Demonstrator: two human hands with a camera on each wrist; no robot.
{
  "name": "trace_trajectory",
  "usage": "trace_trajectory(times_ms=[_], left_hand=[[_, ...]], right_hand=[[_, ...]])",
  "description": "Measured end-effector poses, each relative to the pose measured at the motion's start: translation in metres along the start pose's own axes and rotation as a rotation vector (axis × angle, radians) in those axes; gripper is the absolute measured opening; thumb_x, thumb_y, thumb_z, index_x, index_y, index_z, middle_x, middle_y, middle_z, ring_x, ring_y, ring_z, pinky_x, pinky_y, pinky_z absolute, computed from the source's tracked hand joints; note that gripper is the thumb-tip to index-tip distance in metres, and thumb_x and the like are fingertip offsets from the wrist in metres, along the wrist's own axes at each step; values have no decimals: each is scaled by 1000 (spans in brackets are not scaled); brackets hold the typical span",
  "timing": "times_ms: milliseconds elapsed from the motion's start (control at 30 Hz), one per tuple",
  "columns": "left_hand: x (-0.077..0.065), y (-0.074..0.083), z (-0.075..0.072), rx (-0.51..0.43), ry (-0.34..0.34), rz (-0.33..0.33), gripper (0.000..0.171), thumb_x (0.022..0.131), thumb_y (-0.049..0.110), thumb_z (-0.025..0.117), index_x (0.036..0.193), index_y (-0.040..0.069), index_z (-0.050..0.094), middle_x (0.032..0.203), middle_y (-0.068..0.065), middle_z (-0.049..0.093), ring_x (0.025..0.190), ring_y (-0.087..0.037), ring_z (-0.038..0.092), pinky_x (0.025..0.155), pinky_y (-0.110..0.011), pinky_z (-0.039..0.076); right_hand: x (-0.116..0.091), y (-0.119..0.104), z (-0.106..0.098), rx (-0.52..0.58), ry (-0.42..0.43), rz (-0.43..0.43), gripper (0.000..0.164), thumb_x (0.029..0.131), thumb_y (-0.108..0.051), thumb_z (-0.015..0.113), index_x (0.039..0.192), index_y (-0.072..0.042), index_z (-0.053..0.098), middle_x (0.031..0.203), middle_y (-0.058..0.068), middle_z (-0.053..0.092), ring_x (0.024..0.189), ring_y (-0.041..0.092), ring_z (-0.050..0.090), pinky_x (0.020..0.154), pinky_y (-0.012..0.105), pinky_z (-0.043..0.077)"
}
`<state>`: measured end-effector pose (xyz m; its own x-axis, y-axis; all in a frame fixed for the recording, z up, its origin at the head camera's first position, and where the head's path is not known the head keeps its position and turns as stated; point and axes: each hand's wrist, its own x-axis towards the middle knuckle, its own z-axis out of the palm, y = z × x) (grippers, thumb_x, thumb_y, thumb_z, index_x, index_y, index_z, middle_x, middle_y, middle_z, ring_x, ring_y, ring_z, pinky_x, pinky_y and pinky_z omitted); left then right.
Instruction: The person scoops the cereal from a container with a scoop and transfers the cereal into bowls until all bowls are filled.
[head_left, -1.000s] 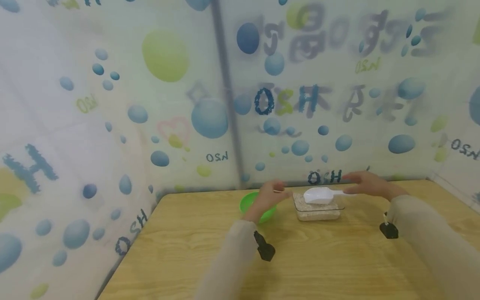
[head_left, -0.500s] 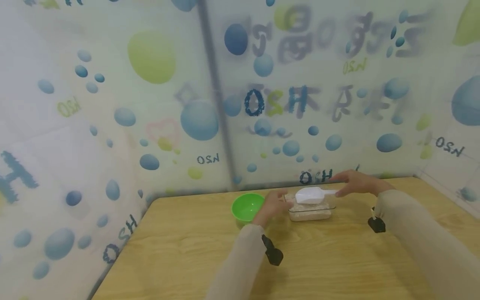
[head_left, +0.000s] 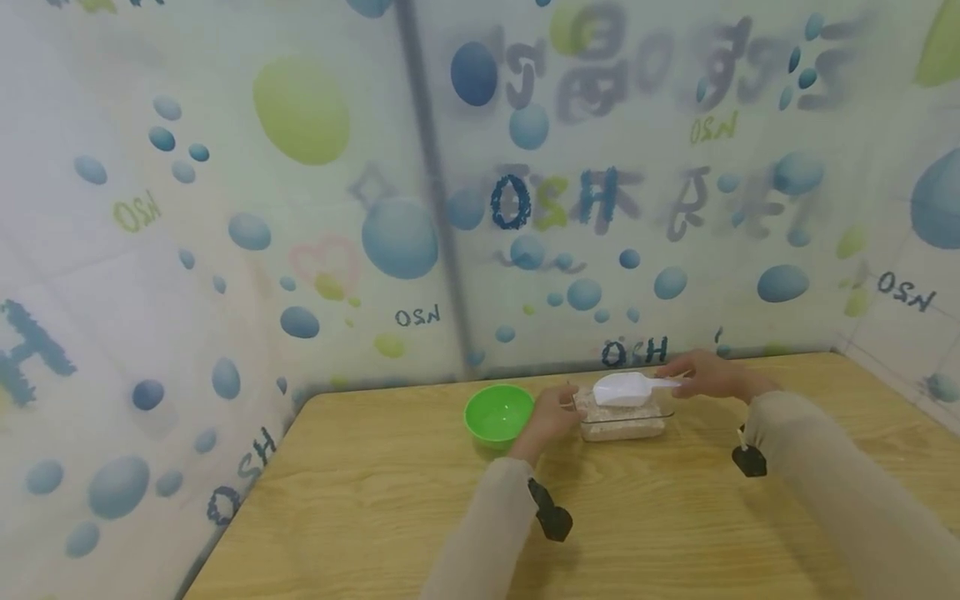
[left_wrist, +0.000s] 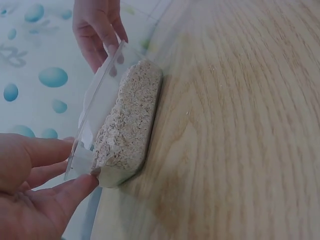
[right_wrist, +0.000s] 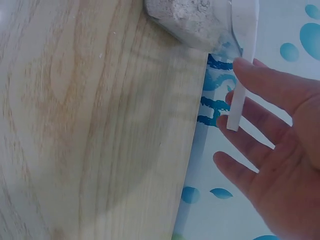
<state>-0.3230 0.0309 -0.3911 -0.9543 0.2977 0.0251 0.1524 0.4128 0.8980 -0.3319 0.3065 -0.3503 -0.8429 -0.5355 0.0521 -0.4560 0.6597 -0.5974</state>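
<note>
A white scoop (head_left: 622, 389) lies over a clear rectangular container (head_left: 622, 429) filled with pale flakes resembling oats. My left hand (head_left: 553, 421) grips the container's left end; in the left wrist view its thumb (left_wrist: 82, 187) presses below the rim while the fingers reach behind. At the opposite end, my right hand (head_left: 708, 375) pinches the scoop's handle (right_wrist: 237, 107), the thumb (right_wrist: 250, 70) close to the container's corner. The other fingers of that hand extend loosely behind the handle. Just left of my left hand stands a green bowl (head_left: 498, 414).
All of this stands on a wooden table (head_left: 375, 492), toward its far edge. Behind it rises a pale curtain (head_left: 337, 225) with blue and green dots and lettering. A few small specks lie on the wood in the left wrist view.
My left hand has moved right, from in front of the bowl to the container's end, uncovering the bowl. The right hand has closed in on the scoop's handle. The head view has turned slightly right.
</note>
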Motion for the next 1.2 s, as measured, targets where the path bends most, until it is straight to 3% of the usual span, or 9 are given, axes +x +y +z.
trace_trajectory(times_ms=[133, 533, 733, 967, 1200], left_hand=[[-2, 0, 1, -14, -5, 17, 44, 85, 4, 64, 126, -5, 51, 124, -21, 53, 112, -31, 52, 87, -33, 47], [-3, -1, 0, -34, -6, 16, 43, 86, 7, 64, 126, -2, 52, 122, -21, 53, 110, -31, 54, 87, -34, 48], [-3, -2, -1, -46, -3, 35, 43, 86, 7, 64, 126, -2, 52, 121, -22, 53, 110, -32, 54, 87, -34, 48], [0, -6, -2, -33, -1, 22, 43, 86, 10, 64, 126, -1, 53, 122, -21, 54, 109, -30, 54, 87, -35, 47], [0, -8, -2, -38, -4, 7, 44, 86, 11, 65, 127, 0, 52, 123, -19, 53, 110, -30, 54, 88, -35, 47]], right_hand=[[-2, 0, 3, -21, 32, 8, 36, 87, -4, 60, 116, 16, 53, 116, 33, 53, 106, 48, 48, 82, 52, 46], [-8, 4, -2, -97, 120, 47, 25, 85, 0, 58, 108, 10, 62, 109, 30, 58, 102, 47, 52, 79, 53, 47], [-6, -9, -18, -206, 126, 24, 22, 82, 4, 60, 102, 11, 64, 104, 31, 59, 98, 49, 52, 78, 55, 46], [2, -27, -30, -351, 123, -17, 18, 80, 9, 60, 97, 6, 67, 97, 22, 63, 96, 45, 54, 81, 57, 43], [6, -36, -32, -390, 113, -2, 18, 79, 10, 61, 94, 4, 68, 97, 21, 63, 95, 44, 54, 82, 56, 43]])
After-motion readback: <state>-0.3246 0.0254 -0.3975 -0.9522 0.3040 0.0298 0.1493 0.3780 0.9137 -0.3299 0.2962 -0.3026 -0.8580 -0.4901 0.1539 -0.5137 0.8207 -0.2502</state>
